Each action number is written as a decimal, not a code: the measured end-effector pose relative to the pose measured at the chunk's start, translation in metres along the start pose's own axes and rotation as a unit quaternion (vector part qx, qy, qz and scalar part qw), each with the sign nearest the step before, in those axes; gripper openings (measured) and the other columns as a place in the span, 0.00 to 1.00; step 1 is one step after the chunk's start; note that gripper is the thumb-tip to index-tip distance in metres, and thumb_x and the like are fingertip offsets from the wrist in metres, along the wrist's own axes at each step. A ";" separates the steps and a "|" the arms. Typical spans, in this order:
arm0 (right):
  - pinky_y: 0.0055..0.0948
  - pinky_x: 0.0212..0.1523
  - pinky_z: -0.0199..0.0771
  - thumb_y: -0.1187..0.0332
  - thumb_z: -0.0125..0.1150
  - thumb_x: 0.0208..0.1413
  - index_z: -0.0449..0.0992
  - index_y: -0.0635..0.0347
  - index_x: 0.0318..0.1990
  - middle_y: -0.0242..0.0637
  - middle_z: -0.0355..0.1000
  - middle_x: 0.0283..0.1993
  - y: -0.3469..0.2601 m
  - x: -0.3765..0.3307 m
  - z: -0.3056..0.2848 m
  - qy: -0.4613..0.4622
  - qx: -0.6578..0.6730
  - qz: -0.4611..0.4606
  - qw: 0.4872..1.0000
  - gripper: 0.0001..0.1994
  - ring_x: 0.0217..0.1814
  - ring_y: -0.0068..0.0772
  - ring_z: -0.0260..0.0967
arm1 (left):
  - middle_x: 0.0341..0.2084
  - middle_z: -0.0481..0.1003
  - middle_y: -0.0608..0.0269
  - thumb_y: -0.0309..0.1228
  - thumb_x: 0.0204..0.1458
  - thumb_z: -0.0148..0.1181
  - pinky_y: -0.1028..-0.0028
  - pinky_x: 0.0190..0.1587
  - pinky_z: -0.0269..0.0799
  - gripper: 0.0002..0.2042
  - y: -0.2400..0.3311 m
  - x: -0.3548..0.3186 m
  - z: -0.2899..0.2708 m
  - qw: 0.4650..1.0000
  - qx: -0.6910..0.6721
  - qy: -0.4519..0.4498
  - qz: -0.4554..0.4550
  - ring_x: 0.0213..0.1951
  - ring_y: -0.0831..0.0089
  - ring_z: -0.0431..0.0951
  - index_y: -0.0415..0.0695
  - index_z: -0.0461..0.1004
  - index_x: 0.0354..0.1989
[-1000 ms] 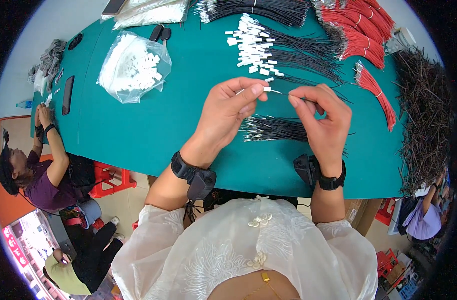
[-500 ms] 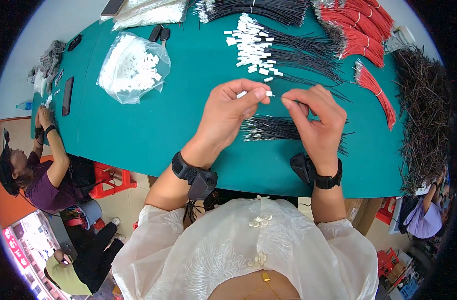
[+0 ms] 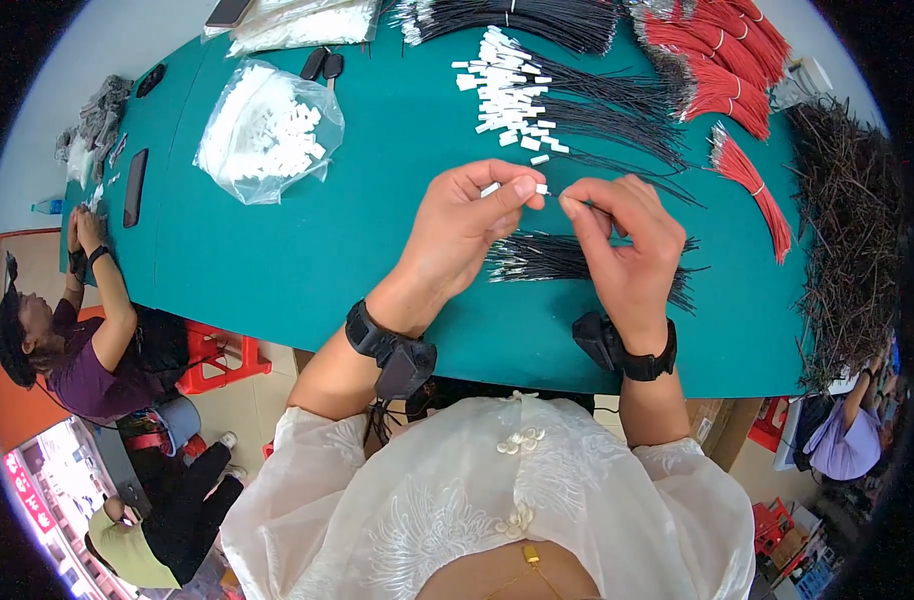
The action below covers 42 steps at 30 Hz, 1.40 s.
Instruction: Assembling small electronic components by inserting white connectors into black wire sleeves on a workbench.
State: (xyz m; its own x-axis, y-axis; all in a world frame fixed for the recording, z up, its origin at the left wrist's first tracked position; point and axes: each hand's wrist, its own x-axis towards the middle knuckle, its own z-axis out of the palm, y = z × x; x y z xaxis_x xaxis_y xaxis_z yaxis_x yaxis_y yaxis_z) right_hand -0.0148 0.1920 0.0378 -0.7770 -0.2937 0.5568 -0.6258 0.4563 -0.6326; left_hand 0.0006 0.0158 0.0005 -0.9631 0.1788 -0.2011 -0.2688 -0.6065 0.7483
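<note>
The left hand [image 3: 467,225] pinches a small white connector [image 3: 491,189] between thumb and forefinger, with its fingers closed narrow around it. The right hand [image 3: 627,245] is also closed in a pinch and holds the end of a thin black wire [image 3: 617,212]. The wire tip points toward 9 o'clock, straight at the connector, and the two fingertips almost touch. The long axis of the wire runs from 3 o'clock to 9 o'clock. Both hands hang above the green table [image 3: 307,260].

Just below the hands lies a bundle of black wires [image 3: 577,260]. At 10 o'clock from the left hand, a clear plastic bag [image 3: 267,135] holds many white connectors. At 12 o'clock lie finished wires with white ends [image 3: 522,95].
</note>
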 end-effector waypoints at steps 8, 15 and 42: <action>0.29 0.27 0.56 0.77 0.69 0.46 0.78 0.57 0.30 0.30 0.65 0.19 0.002 -0.003 0.004 0.000 -0.002 0.009 1.000 0.05 0.19 0.27 0.59 | 0.29 0.77 0.63 0.29 0.57 0.62 0.83 0.23 0.53 0.09 0.001 -0.001 0.000 1.000 -0.006 -0.006 -0.003 0.21 0.87 0.60 0.36 0.77 0.41; 0.28 0.29 0.62 0.78 0.68 0.47 0.79 0.62 0.33 0.32 0.71 0.25 0.005 0.003 -0.004 0.023 -0.063 -0.062 0.996 0.05 0.22 0.27 0.62 | 0.29 0.75 0.66 0.30 0.61 0.57 0.84 0.23 0.53 0.10 0.002 -0.001 0.000 1.000 0.022 -0.003 0.007 0.21 0.87 0.59 0.36 0.74 0.46; 0.34 0.36 0.71 0.78 0.65 0.46 0.76 0.64 0.31 0.39 0.74 0.30 0.025 -0.006 -0.007 -0.316 -0.025 0.061 0.947 0.04 0.35 0.41 0.71 | 0.30 0.72 0.67 0.33 0.68 0.44 0.82 0.23 0.52 0.13 0.017 0.004 0.011 0.985 -0.073 0.157 -0.015 0.24 0.85 0.57 0.35 0.70 0.46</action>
State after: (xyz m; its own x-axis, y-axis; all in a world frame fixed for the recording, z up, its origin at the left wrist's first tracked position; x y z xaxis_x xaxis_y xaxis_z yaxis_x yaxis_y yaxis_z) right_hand -0.0254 0.2108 0.0226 -0.7391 -0.6725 0.0388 -0.5373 0.5538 -0.6361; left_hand -0.0076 0.0153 0.0193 -0.9045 -0.0357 -0.4250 -0.2746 -0.7136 0.6444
